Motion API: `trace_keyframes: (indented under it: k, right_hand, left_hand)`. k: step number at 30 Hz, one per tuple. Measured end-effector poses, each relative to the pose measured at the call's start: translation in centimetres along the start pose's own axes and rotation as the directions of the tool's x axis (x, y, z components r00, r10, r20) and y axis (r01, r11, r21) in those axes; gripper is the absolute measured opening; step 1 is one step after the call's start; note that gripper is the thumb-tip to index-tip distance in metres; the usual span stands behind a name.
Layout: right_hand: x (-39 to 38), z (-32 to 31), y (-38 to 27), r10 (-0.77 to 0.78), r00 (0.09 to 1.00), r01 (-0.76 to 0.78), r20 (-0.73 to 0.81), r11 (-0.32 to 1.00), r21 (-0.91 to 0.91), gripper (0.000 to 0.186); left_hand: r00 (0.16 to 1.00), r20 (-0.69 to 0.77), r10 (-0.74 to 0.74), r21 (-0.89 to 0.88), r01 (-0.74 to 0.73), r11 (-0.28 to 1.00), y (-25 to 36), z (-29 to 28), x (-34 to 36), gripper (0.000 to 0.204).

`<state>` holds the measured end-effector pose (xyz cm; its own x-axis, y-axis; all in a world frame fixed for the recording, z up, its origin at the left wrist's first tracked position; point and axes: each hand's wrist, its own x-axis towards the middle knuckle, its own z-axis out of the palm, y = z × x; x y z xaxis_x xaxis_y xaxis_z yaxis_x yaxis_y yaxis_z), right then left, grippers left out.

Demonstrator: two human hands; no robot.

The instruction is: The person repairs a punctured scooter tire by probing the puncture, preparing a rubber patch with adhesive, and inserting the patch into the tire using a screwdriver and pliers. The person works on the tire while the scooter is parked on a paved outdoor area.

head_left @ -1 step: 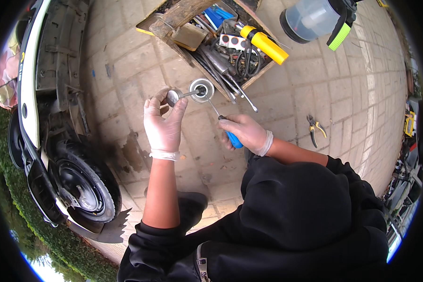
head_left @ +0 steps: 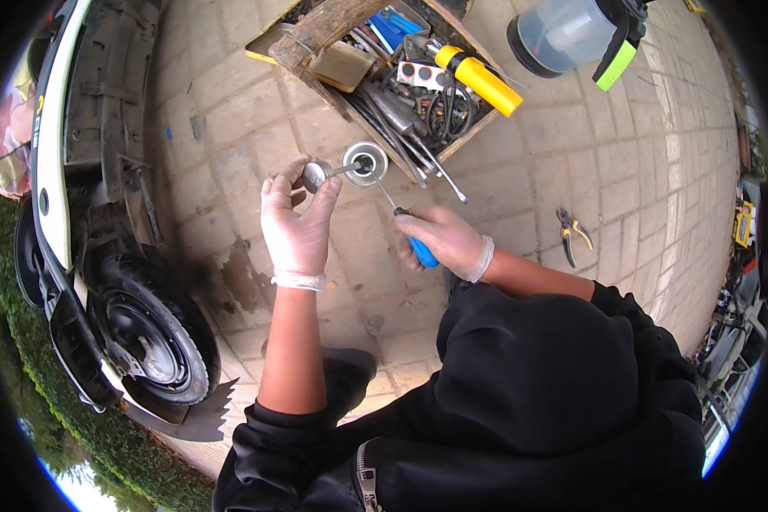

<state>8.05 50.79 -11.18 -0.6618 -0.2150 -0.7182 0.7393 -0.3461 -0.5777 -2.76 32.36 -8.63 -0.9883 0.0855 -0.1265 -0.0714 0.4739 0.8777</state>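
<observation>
My gloved left hand (head_left: 295,230) pinches a silver screw cap (head_left: 316,176) with a short metal stem that reaches over an open tin (head_left: 355,157) on the paving. My gloved right hand (head_left: 439,237), fingers wrapped round a blue-and-black screwdriver (head_left: 422,252), holds its shaft angled up and left, with the tip at the tin's mouth beside the stem; what the tip touches inside is too small to tell.
A wooden toolbox (head_left: 341,107) full of tools lies beyond the tin. Yellow-handled pliers (head_left: 572,232) lie at right. A clear sprayer (head_left: 555,38) stands at upper right. A scooter's black wheel (head_left: 154,337) and body fill the left side, with a hedge behind.
</observation>
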Motion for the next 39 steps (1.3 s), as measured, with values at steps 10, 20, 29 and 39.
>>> trace_keyframes:
  k: [10,20,29,39]
  right_hand:
    - [-3.2,-2.0,0.3,-0.043,0.998,0.043,0.039,0.999,-0.008,0.025]
    - [-5.4,-1.8,-6.0,-0.188,0.978,0.193,0.091,0.980,-0.053,0.035]
    - [-3.5,8.0,-16.8,-0.204,0.851,0.501,0.483,0.591,-0.633,0.043]
    - [8.1,20.9,5.1,-0.141,0.914,0.328,0.382,0.810,-0.486,0.032]
  left_hand:
    - [0.957,0.222,0.186,0.343,-0.255,0.904,-1.5,3.3,1.4,0.050]
    - [0.942,0.294,0.163,0.303,-0.254,0.919,-4.6,4.9,1.5,0.052]
    - [0.529,0.817,-0.228,0.497,-0.448,0.743,-2.3,-6.0,-5.7,0.075]
    - [0.850,-0.113,-0.515,0.495,0.497,0.712,-3.4,-29.8,-10.9,0.020]
